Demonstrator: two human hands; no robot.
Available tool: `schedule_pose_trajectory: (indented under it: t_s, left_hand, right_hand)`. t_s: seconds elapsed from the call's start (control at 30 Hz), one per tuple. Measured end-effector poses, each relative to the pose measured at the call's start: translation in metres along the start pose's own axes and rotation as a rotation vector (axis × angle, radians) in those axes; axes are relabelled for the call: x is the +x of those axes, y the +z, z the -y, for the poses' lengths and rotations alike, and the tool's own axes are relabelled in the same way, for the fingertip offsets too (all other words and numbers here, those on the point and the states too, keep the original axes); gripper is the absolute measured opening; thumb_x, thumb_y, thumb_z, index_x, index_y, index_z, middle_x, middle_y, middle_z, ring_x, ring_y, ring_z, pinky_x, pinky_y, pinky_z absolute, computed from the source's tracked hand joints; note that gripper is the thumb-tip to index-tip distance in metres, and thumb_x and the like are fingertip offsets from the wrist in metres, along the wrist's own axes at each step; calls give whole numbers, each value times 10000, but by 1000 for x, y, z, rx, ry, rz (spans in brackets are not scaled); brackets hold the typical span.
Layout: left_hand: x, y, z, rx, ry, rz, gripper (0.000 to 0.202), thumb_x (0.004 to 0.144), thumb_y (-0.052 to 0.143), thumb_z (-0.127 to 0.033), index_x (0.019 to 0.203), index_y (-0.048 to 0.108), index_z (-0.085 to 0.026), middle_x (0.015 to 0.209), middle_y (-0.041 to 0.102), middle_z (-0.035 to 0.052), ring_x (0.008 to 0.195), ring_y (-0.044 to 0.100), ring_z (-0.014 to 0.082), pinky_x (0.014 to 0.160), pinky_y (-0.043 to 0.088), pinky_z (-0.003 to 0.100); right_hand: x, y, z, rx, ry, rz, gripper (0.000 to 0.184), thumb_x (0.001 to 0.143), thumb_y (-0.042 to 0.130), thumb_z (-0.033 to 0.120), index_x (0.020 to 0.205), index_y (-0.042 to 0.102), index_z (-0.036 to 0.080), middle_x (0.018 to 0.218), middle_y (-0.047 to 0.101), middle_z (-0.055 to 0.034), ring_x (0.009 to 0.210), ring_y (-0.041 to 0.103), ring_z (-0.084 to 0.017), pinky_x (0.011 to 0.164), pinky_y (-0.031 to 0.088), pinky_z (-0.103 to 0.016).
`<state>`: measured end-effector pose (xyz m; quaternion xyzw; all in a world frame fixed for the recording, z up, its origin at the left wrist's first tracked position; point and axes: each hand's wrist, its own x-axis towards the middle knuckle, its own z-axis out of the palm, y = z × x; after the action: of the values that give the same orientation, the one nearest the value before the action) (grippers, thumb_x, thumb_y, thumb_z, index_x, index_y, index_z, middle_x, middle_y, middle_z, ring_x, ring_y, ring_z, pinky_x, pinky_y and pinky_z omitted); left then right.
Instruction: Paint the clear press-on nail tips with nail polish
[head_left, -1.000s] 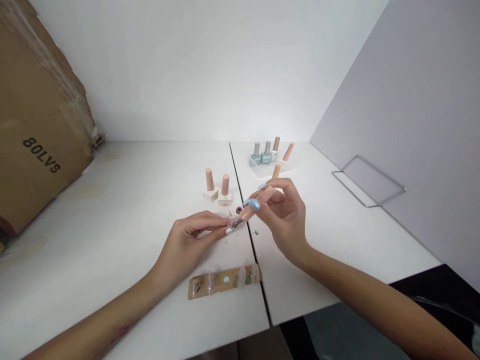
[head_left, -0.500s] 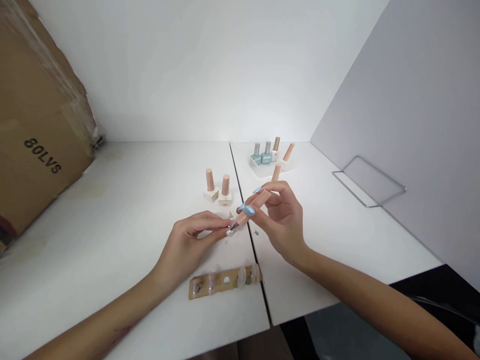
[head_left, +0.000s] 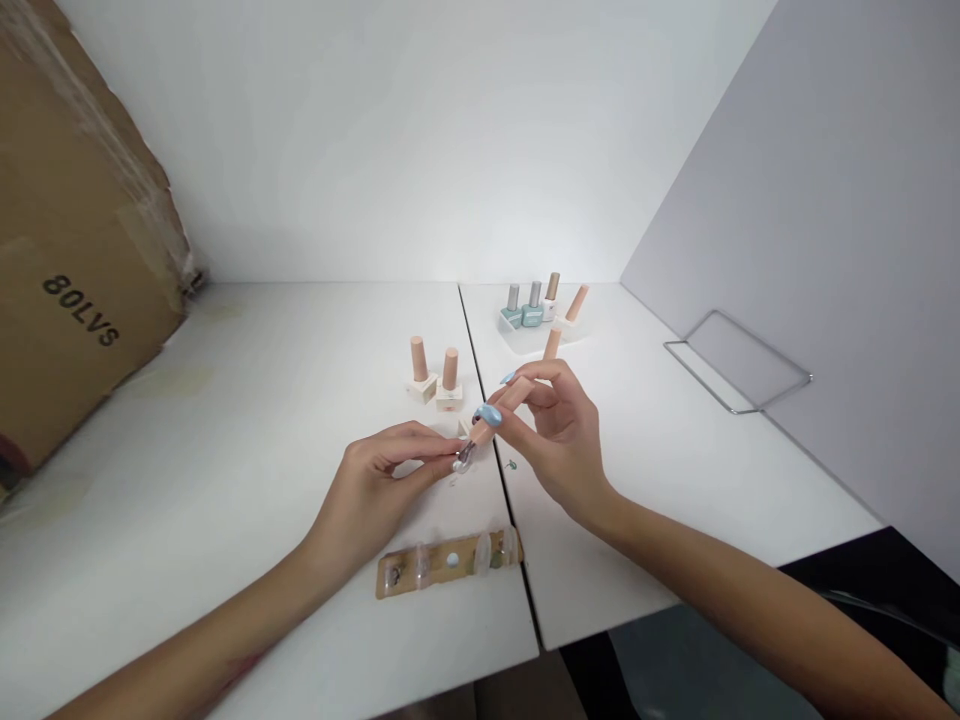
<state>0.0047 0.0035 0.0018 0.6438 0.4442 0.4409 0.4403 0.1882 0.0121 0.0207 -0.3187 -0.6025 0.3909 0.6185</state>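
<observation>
Right hand has edged leftward, fingers pinching tilted cap; left hand pinches clear nail.

Your left hand is pinching a clear nail tip. Your right hand is gripping a peach brush cap, tilted, its brush end sitting at the nail tip. Nearer you, a brown strip is bearing more clear tips. Beyond, two peach-capped bottles are standing; a translucent tray is holding teal bottles.

2 pale walls, white table
</observation>
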Motion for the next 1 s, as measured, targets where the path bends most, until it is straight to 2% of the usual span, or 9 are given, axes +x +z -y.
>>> schedule_pose_trajectory:
  t_s: [0.13,0.2,0.33,0.43,0.63,0.7,0.8,0.87,1.0]
  left_hand:
    - [-1,0,-1,7,8,-8,143,786,735,-229,840,807,-340,847,750,-16,795,667,137,730,537,227]
    - [-2,0,0,10,9,-7,144,787,735,-227,841,807,-339,846,751,-14,796,668,138,729,538,229]
    - [-2,0,1,12,18,0,143,790,730,-222,844,806,-331,869,756,-7,815,676,148,746,543,245]
    - [-2,0,1,23,26,6,145,798,720,-218,836,804,-330,873,757,-7,824,679,150,761,542,249]
    - [-2,0,0,25,23,5,150,792,727,-226,846,804,-343,845,751,-15,794,670,140,720,547,231]
    - [-2,0,0,20,22,-2,147,785,732,-223,844,804,-336,853,756,-13,802,674,143,728,549,233]
    - [-1,1,-1,17,19,0,128,781,730,-217,823,805,-313,862,765,-6,810,685,152,741,552,244]
    - [0,1,-2,11,17,-1,113,778,729,-218,806,805,-297,849,769,-1,797,690,158,735,556,251]
    - [-1,0,-4,3,-19,-8,74,761,740,-231,777,802,-267,833,777,12,787,695,177,726,566,270]
  right_hand:
    - [4,-1,2,-25,55,-107,209,841,699,236,880,494,254,632,675,72,679,662,-144,794,480,-378]
    - [3,-2,3,-13,34,-137,212,841,699,233,885,493,255,626,672,73,685,663,-147,795,489,-380]
    - [-1,0,0,28,-63,-35,247,808,726,208,918,512,262,637,674,66,686,656,-153,735,506,-368]
    - [-2,1,-2,-20,-49,21,257,796,737,206,909,513,263,644,680,63,693,657,-153,739,496,-363]
    - [4,-2,2,-52,10,-137,214,842,692,233,881,483,253,618,656,74,664,659,-146,771,498,-373]
    - [3,-2,2,-20,-26,-111,213,839,693,222,898,491,256,613,648,74,682,655,-146,754,503,-362]
    - [-1,-1,1,26,-93,27,234,820,710,205,917,505,260,663,669,59,705,661,-147,717,510,-347]
    - [-2,0,0,11,-88,59,238,815,715,203,922,509,258,692,682,51,709,666,-150,724,506,-355]
    - [1,0,2,-41,5,-87,188,855,680,228,907,500,252,648,674,55,723,656,-154,801,483,-385]
